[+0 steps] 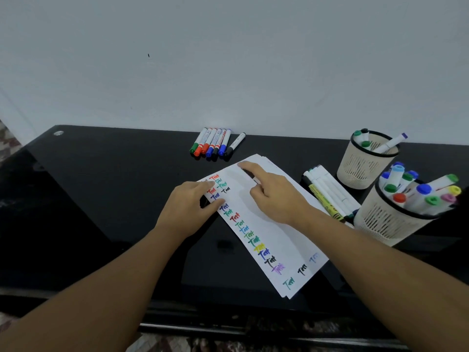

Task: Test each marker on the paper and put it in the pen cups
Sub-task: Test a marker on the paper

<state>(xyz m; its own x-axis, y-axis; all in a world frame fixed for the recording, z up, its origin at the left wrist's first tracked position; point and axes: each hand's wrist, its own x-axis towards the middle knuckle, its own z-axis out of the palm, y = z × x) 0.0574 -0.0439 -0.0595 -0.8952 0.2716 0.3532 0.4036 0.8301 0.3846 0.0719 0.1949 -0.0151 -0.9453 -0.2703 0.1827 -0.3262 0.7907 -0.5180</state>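
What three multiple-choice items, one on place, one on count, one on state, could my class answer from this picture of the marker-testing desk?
1. Where does the row of loose markers lie?
A. Beyond the paper, near the wall
B. Inside the nearer cup
C. Under the left hand

2. How many pen cups stand on the desk?
A. One
B. Two
C. Four

3. What is the left hand doing?
A. Gripping a marker
B. Lifting a cup
C. Resting on the paper's edge

Answers: 1 A, the markers lie past the paper by the wall. 2 B, a farther cup and a nearer cup. 3 C, its fingers lie on the sheet and hold nothing.
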